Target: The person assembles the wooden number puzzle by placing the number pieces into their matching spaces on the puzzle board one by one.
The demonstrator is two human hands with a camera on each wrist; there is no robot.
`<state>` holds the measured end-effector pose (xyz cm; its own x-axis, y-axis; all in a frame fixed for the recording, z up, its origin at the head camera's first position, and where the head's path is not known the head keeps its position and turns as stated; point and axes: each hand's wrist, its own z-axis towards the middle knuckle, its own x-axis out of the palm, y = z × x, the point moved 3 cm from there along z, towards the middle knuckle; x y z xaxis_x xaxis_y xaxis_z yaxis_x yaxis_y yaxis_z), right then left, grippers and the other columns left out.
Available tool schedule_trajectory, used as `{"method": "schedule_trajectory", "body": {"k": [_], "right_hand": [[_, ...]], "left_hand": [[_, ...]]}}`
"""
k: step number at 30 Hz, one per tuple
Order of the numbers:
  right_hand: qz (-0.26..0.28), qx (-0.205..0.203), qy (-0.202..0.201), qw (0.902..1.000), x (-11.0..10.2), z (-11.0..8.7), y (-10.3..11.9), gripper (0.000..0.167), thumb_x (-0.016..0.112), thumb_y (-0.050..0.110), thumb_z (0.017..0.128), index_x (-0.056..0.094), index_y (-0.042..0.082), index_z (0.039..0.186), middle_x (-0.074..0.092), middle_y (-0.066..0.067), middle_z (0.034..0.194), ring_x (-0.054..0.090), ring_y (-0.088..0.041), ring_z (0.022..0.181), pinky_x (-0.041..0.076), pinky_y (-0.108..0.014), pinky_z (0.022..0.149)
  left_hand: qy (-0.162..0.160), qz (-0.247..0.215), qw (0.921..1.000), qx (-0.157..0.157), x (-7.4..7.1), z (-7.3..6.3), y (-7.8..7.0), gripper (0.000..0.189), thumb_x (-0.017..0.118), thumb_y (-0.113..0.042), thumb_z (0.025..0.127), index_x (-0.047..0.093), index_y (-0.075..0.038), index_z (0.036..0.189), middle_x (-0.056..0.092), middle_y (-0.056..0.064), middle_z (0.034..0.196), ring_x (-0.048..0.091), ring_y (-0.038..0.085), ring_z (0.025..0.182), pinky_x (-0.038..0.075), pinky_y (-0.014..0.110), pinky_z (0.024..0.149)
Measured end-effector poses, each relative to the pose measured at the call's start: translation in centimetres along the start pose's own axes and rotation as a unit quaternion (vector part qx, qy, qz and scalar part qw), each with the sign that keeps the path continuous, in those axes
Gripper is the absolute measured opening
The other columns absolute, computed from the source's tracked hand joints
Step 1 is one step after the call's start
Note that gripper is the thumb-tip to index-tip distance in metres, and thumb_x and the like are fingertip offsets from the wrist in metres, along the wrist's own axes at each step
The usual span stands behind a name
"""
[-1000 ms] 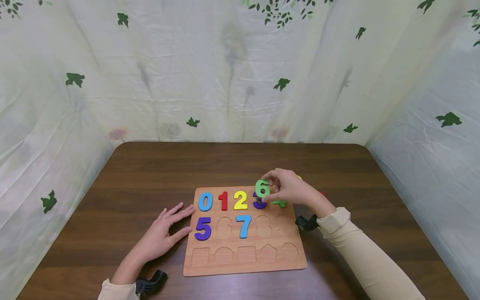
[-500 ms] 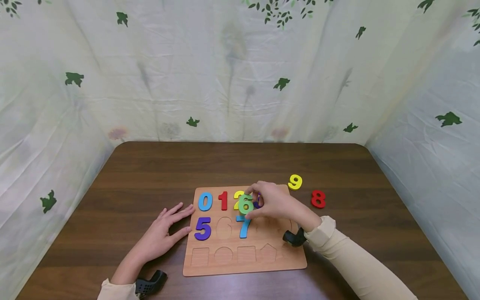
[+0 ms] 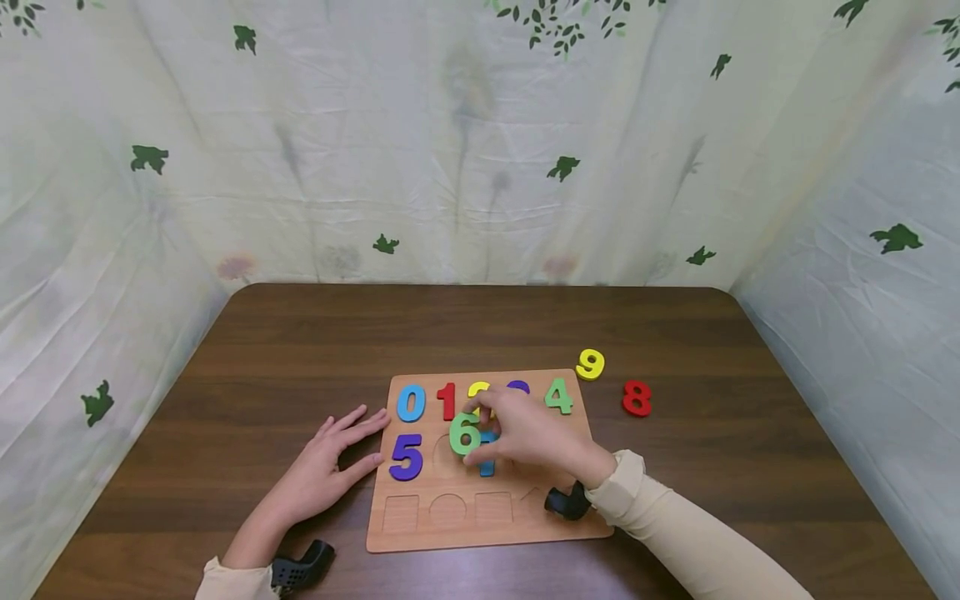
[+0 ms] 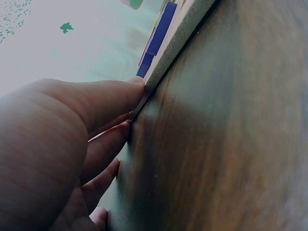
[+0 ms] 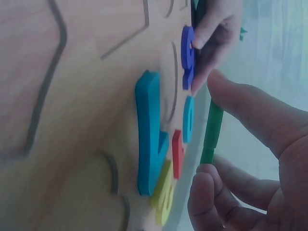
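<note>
Right hand (image 3: 521, 425) is pinching the green 6 (image 3: 455, 435) above the board (image 3: 423, 537), while left hand's (image 3: 333, 461) got spread fingers touching the board's edge lol.

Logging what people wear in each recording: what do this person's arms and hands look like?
The left hand and right hand are gloveless. The left sleeve and right sleeve are plain cream, the right with a folded cuff. A black left mount and right mount sit at the wrists; the left shows small holes.
</note>
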<state>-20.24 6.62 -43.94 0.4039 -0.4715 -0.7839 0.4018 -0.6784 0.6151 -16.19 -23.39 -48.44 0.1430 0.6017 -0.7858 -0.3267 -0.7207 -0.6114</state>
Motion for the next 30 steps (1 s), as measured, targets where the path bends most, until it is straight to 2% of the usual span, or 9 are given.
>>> {"method": "schedule_trajectory", "body": {"k": [3, 10, 18, 30], "right_hand": [[-0.009, 0.002, 0.005, 0.9999, 0.5, 0.1, 0.2, 0.057, 0.097, 0.043, 0.079, 0.073, 0.02, 0.125, 0.061, 0.005, 0.096, 0.057, -0.01, 0.088, 0.049, -0.021, 0.069], [-0.046, -0.024, -0.002, 0.9987, 1.4, 0.3, 1.0, 0.058, 0.098, 0.042, 0.078, 0.072, 0.016, 0.123, 0.062, 0.002, 0.096, 0.053, -0.009, 0.086, 0.046, -0.021, 0.072], [-0.088, 0.002, 0.004, 0.9961, 2.1, 0.4, 1.2, 0.065, 0.097, 0.05, 0.077, 0.073, 0.018, 0.129, 0.06, 0.008, 0.097, 0.053, -0.007, 0.084, 0.045, -0.02, 0.068], [-0.136, -0.017, -0.004, 0.9906, 2.8, 0.6, 1.8, 0.067, 0.095, 0.055, 0.076, 0.078, 0.017, 0.128, 0.058, 0.008, 0.094, 0.05, -0.006, 0.077, 0.038, -0.018, 0.061]], "left_hand": [[0.002, 0.0, 1.0, 0.0, 0.0, 0.0, 0.0, 0.054, 0.076, -0.032, 0.101, 0.063, -0.02, 0.153, 0.058, 0.008, 0.161, 0.038, 0.047, 0.157, 0.017, 0.078, 0.126], [0.004, -0.004, 1.0, -0.005, 0.0, 0.0, -0.1, 0.055, 0.075, -0.034, 0.102, 0.062, -0.021, 0.153, 0.057, 0.008, 0.161, 0.037, 0.047, 0.158, 0.016, 0.078, 0.127], [0.009, -0.003, 0.9999, -0.011, -0.2, 0.1, -0.2, 0.056, 0.075, -0.035, 0.102, 0.062, -0.021, 0.154, 0.057, 0.008, 0.162, 0.036, 0.046, 0.159, 0.015, 0.077, 0.128], [0.007, -0.002, 0.9999, -0.009, -0.2, 0.0, -0.3, 0.055, 0.075, -0.034, 0.101, 0.062, -0.021, 0.153, 0.057, 0.008, 0.162, 0.036, 0.047, 0.159, 0.016, 0.078, 0.128]]}}
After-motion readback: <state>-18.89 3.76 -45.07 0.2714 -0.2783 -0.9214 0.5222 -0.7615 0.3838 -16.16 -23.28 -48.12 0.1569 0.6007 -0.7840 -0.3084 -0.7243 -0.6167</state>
